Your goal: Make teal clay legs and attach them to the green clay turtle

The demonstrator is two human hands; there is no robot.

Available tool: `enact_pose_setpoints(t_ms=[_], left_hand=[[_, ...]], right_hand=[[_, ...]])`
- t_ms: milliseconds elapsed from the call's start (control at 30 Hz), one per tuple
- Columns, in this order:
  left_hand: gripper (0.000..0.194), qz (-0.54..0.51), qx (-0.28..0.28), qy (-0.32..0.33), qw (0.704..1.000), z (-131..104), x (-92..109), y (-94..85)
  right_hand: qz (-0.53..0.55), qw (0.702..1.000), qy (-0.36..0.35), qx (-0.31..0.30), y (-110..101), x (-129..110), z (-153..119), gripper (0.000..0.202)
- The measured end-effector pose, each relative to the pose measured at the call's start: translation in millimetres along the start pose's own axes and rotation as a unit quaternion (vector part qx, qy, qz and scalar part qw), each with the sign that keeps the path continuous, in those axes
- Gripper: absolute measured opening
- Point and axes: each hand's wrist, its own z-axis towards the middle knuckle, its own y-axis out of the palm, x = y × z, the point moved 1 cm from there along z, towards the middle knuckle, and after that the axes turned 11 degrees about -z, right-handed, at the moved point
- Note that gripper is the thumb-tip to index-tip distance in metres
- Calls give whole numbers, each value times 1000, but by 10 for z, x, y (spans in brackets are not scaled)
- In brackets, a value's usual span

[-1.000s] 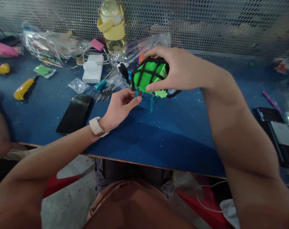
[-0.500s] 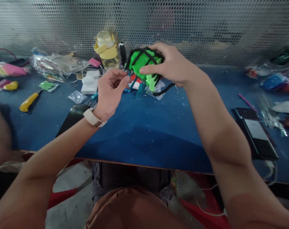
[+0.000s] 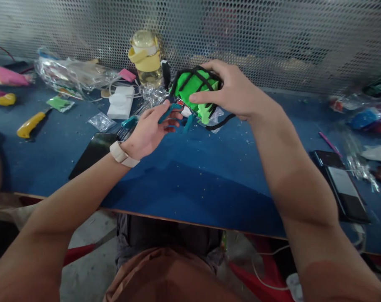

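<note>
Our right hand [image 3: 232, 90] is clamped around a green toy with black stripes [image 3: 195, 86] and holds it up above the blue table [image 3: 190, 176], near the far side. A black strap [image 3: 223, 121] hangs down from the toy. Our left hand [image 3: 151, 132] is just beside it, with the fingers closed on a teal leg [image 3: 169, 112] that sticks out from under the toy. Another teal leg [image 3: 188, 123] hangs next to it. A pale watch [image 3: 123, 154] sits on our left wrist.

Under the toy lies a clear plastic bag [image 3: 213, 121]. Just behind the toy stands a yellow water bottle [image 3: 146, 56] by the metal wall with holes [image 3: 272, 33]. To the left of our left hand lie a black phone [image 3: 89, 153], a white box [image 3: 121, 102] and a small clear packet [image 3: 101, 121]. Far left is a yellow knife [image 3: 29, 124]. On the right side of the table lies another dark phone [image 3: 343, 184].
</note>
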Motion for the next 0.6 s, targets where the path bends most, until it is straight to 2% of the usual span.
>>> enact_pose_setpoints(t_ms=[133, 300, 400, 600], left_hand=[[39, -21, -41, -22, 999, -19, -1, -6], [41, -29, -41, -18, 999, -32, -25, 3], [36, -28, -45, 15, 998, -32, -24, 6], [24, 52, -26, 90, 994, -26, -48, 5]], right_hand=[[22, 1000, -16, -8, 27, -19, -6, 75], [-10, 1000, -20, -17, 42, -35, -5, 85], [-17, 1000, -18, -6, 58, -39, -5, 87], [-10, 1000, -16, 0, 98, -54, -25, 84]])
